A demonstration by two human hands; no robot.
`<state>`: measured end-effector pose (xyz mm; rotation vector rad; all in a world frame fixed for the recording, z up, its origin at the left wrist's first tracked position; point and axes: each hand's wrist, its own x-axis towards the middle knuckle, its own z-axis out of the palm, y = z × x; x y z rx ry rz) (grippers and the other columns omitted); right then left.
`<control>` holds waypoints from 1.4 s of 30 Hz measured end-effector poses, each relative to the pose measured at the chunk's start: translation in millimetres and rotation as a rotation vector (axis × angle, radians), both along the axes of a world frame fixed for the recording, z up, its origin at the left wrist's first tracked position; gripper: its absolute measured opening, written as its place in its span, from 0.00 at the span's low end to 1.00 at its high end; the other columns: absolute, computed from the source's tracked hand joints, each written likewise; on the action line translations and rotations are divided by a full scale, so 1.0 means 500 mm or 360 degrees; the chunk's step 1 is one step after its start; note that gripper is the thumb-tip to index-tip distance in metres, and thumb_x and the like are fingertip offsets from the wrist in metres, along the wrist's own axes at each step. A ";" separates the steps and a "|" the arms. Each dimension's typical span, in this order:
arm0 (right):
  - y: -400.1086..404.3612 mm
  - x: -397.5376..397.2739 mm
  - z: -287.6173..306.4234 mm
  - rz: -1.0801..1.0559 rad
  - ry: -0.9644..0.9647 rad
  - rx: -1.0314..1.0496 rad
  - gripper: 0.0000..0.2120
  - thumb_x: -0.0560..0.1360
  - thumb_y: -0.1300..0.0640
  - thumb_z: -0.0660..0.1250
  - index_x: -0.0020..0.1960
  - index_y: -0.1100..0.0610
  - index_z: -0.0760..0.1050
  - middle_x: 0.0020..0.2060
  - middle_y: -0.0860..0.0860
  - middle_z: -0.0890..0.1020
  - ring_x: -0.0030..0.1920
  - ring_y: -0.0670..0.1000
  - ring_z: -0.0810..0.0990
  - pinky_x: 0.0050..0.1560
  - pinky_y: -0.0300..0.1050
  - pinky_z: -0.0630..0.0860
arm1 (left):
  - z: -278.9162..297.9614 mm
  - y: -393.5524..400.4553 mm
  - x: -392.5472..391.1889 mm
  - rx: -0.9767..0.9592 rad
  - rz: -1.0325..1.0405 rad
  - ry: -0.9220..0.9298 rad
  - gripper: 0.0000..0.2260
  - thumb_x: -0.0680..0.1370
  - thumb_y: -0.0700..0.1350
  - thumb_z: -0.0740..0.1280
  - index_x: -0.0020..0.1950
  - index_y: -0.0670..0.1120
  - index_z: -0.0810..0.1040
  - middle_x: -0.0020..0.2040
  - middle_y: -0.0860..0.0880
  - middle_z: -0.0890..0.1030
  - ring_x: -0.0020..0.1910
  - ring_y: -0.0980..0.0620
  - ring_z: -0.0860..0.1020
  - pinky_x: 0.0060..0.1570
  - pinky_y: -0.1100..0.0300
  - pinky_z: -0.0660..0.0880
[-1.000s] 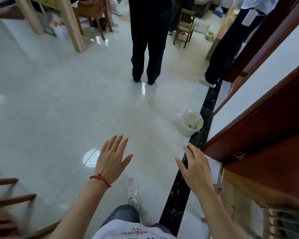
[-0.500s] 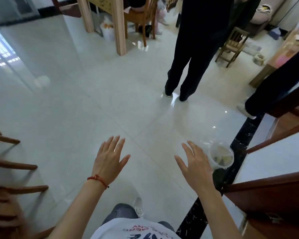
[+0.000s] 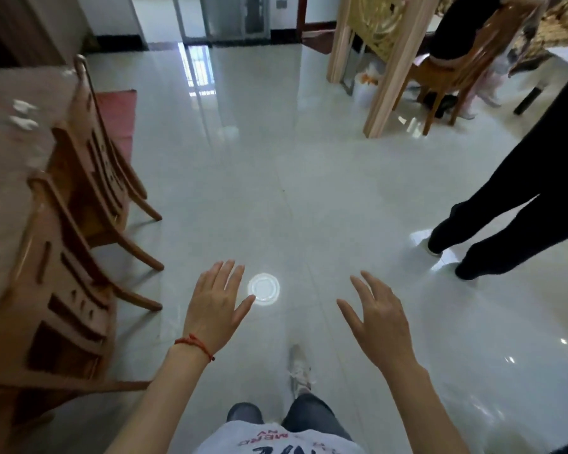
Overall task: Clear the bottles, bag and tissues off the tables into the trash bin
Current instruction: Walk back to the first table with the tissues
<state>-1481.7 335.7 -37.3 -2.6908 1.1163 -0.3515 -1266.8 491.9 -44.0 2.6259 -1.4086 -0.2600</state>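
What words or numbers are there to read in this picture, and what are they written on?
"MERC" in red, seen upside down, on the white shirt of the person wearing the camera; more red letters beside it are cut off.
Big dark letters lower on the same shirt: cut off by the picture's edge, unreadable.
Nothing else shows any writing.

Crumpled white tissues scattered on left table

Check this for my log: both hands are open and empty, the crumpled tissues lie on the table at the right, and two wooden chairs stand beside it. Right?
Not quite. The head view shows the tissues on the table at the left, not the right. The rest holds: left hand and right hand are open and empty, two wooden chairs beside it.
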 end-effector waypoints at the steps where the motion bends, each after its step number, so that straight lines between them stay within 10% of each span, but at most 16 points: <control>1: -0.025 0.017 -0.003 0.0048 -0.0013 0.0009 0.33 0.78 0.38 0.44 0.60 0.60 0.75 0.58 0.59 0.79 0.57 0.60 0.79 0.54 0.54 0.76 | 0.001 -0.010 0.010 0.0004 0.0046 0.0003 0.32 0.79 0.60 0.41 0.62 0.39 0.73 0.58 0.38 0.79 0.58 0.38 0.77 0.58 0.44 0.73; 20: -0.461 0.329 0.000 0.0455 -0.0054 0.0048 0.27 0.75 0.40 0.53 0.61 0.60 0.74 0.59 0.58 0.78 0.58 0.59 0.78 0.54 0.54 0.75 | 0.022 -0.349 0.235 0.0015 0.0437 0.0001 0.34 0.79 0.61 0.41 0.63 0.38 0.73 0.60 0.37 0.78 0.60 0.37 0.76 0.58 0.41 0.73; 42: -0.838 0.982 -0.001 0.0562 -0.0022 0.0033 0.26 0.74 0.42 0.54 0.61 0.60 0.74 0.60 0.59 0.78 0.59 0.60 0.78 0.55 0.55 0.75 | 0.012 -0.708 0.845 -0.0026 0.0562 -0.0018 0.33 0.79 0.61 0.42 0.63 0.39 0.73 0.60 0.38 0.78 0.61 0.38 0.75 0.58 0.42 0.71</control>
